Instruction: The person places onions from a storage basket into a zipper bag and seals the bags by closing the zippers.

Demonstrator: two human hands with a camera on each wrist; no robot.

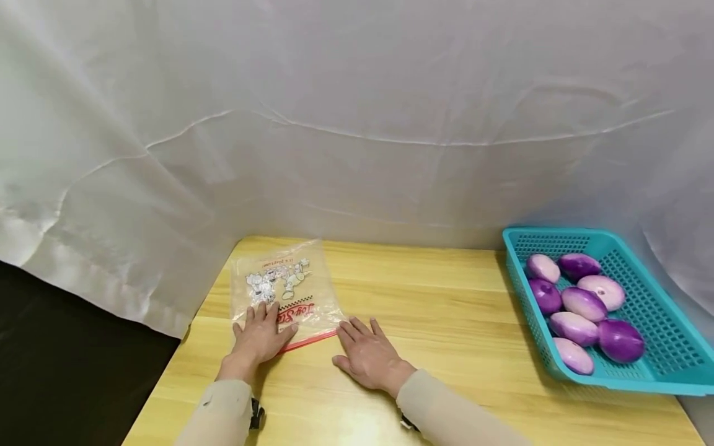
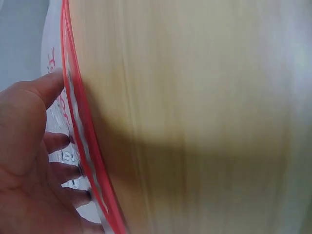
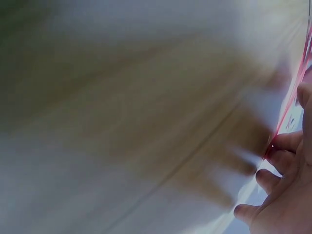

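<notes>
A clear zip bag [image 1: 318, 279] with printed cartoon figures and red lettering lies flat on the wooden table, its red zip edge [image 1: 307, 341] toward the person. My left hand [image 1: 258, 339] rests on the bag's near left part, fingers spread and straight. In the left wrist view the thumb and fingers of the left hand [image 2: 29, 146] lie over the print, beside the red zip edge [image 2: 90, 136]. My right hand [image 1: 368, 356] lies with extended fingers at the bag's near right corner, fingertips right at the end of the zip. The right wrist view is blurred.
A turquoise plastic basket [image 1: 664, 303] stands on the right of the wooden table [image 1: 424, 297], holding several purple and whitish onions [image 1: 582, 303] on its left side. A pale cloth [image 1: 390, 124] hangs behind the table. A dark area [image 1: 67, 359] lies beyond the left edge.
</notes>
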